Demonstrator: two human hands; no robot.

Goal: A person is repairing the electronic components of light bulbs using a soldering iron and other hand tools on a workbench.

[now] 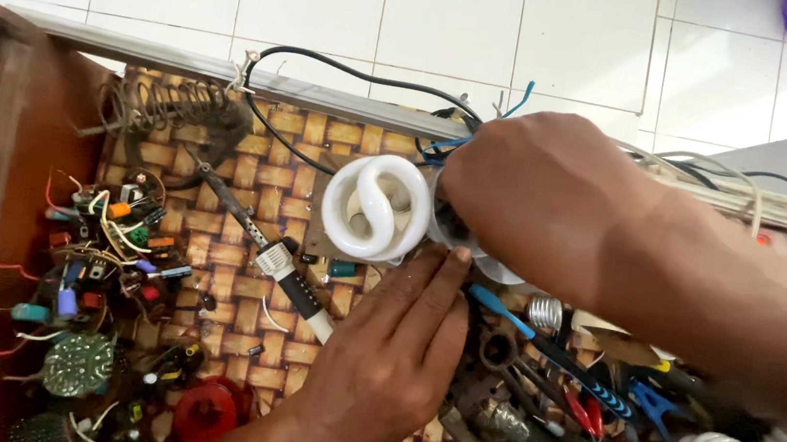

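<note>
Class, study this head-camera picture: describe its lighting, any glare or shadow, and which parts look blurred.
Head view: even, soft light; mild glare on the white spiral bulb and the floor tiles. Soft shadow falls under the left hand. The right hand and its forearm look slightly blurred, while the woven mat and the loose components stay fairly sharp.
</note>
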